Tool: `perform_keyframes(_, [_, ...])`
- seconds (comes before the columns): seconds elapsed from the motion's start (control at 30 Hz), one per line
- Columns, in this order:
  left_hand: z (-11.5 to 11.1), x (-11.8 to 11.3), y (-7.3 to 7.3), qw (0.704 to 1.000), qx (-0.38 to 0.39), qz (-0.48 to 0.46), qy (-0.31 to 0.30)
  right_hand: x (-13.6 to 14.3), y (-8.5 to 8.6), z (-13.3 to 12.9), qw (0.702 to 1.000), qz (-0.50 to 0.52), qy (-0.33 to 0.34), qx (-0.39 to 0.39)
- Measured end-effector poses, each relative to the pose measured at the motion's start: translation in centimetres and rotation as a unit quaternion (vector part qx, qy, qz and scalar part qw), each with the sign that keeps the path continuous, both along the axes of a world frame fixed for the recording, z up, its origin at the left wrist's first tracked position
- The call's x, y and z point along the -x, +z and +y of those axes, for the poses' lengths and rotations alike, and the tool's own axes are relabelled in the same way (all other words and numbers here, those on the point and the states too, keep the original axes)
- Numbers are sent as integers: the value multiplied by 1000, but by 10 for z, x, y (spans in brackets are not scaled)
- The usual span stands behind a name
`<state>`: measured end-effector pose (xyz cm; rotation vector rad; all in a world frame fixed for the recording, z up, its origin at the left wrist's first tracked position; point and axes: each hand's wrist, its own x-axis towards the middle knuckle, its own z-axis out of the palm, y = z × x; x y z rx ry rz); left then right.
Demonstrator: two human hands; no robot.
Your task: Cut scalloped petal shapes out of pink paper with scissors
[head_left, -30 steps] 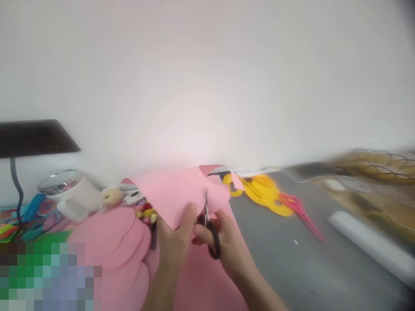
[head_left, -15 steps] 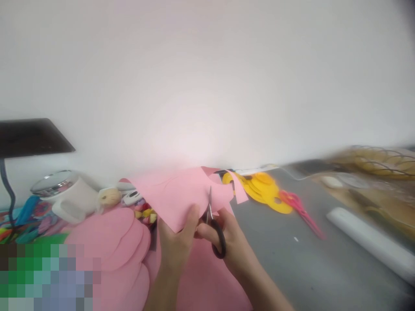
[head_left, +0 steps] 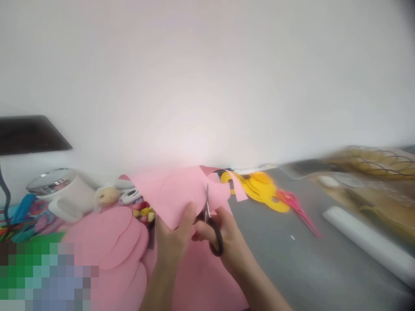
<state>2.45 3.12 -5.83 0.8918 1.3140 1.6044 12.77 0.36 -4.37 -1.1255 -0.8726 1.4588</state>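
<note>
My left hand (head_left: 177, 235) grips a sheet of pink paper (head_left: 175, 194) at its lower edge, thumb on top. My right hand (head_left: 223, 229) is closed on a pair of scissors (head_left: 216, 237) with black handles. Their blades point up and away from me, set into the pink sheet just right of my left thumb. A narrow cut strip of the paper hangs off at the right. To the left lies a stack of pink paper ovals (head_left: 106, 242). More pink paper (head_left: 201, 276) lies below my hands.
Yellow paper shapes (head_left: 259, 190) and pink scissors (head_left: 301, 211) lie on the grey mat (head_left: 269, 255) to the right, near a white roll-like bar (head_left: 366, 242). At left stand a white mug (head_left: 73, 198) and a dark flat panel (head_left: 32, 134). A wall rises behind.
The whole view has shifted slightly, so everything sits a little further left. My hands keep their hold on the paper and the scissors, with the blades still in the sheet.
</note>
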Motion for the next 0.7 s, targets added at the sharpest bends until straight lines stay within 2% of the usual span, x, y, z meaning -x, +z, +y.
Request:
perform_keyframes(0.23, [1,2,3,1000,10,-12,-5,0,-4,1,1000,9,19,-22])
perform_keyframes(0.43, [1,6,3,1000,21,19,2,1,-5,1,999,-14,23,-19])
perform_keyframes(0.57, [3,8,1,1000,5,10,-6,0,-3,0,999,-42,26,-12])
perform_keyframes(0.7, [2,6,5,1000,-22,-8,-17,3,0,-2,999,-48,21,-9])
